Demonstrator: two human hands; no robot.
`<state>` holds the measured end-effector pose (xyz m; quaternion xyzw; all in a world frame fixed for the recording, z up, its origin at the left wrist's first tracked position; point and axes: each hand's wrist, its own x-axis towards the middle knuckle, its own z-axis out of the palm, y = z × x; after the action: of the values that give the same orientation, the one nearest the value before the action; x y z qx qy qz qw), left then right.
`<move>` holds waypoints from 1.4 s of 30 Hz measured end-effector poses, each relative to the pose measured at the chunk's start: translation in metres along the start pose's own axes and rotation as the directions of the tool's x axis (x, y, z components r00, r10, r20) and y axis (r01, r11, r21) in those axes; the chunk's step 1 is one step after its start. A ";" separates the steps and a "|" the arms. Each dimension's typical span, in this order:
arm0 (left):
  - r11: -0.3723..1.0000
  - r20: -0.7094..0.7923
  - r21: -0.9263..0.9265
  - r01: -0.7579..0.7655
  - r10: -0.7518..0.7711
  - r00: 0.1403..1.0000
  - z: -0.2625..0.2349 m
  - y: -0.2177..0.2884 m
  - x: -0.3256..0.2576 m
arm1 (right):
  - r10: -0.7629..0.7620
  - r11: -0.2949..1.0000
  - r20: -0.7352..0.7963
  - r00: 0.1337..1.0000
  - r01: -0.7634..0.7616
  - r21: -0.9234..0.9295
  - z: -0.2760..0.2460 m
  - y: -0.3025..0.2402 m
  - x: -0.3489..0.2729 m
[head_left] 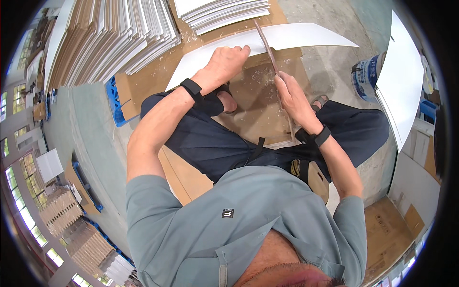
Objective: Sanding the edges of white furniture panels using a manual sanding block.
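Note:
A long white sheet (pixel 311 37) lies across in front of my knees. My left hand (pixel 228 62) is closed in a fist over the sheet, with the thumb toward the right; whatever its fingers hold, if anything, is hidden. My right hand (pixel 292 95) is closed on a long, thin brown strip (pixel 268 51), possibly a board seen edge-on. The strip stands out from the hand, its far end crossing over the white sheet and its near end reaching toward my lap. Brown cardboard (pixel 253 103) with pale scraps lies below, between my feet.
Tall stacks of white and brown boards (pixel 114 38) stand at far left, with another white stack (pixel 222 14) at the top. A blue pallet (pixel 114 100) edges out at left. On the right are a blue-and-white bucket (pixel 366 79) and a leaning white panel (pixel 401 81).

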<state>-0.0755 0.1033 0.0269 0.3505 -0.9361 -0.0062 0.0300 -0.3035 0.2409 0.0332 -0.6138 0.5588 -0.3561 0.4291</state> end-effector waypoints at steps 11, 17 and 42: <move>1.000 0.002 0.011 0.016 -0.016 1.000 -0.008 -0.019 0.014 | 0.275 0.896 0.117 0.954 -0.298 0.330 -0.035 -0.028 -0.055; 0.995 0.052 0.017 0.095 -0.096 0.994 -0.026 -0.044 0.031 | 0.231 0.899 0.099 0.968 -0.251 0.359 -0.039 -0.012 0.013; 0.988 0.016 -0.010 0.157 -0.157 0.988 -0.046 -0.072 0.052 | 0.317 0.903 0.361 0.877 -0.396 0.167 -0.066 -0.038 0.085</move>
<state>-0.0645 0.0154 0.0734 0.4227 -0.9058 -0.0167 0.0242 -0.3393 0.1480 0.0895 -0.4943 0.5380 -0.2279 0.6437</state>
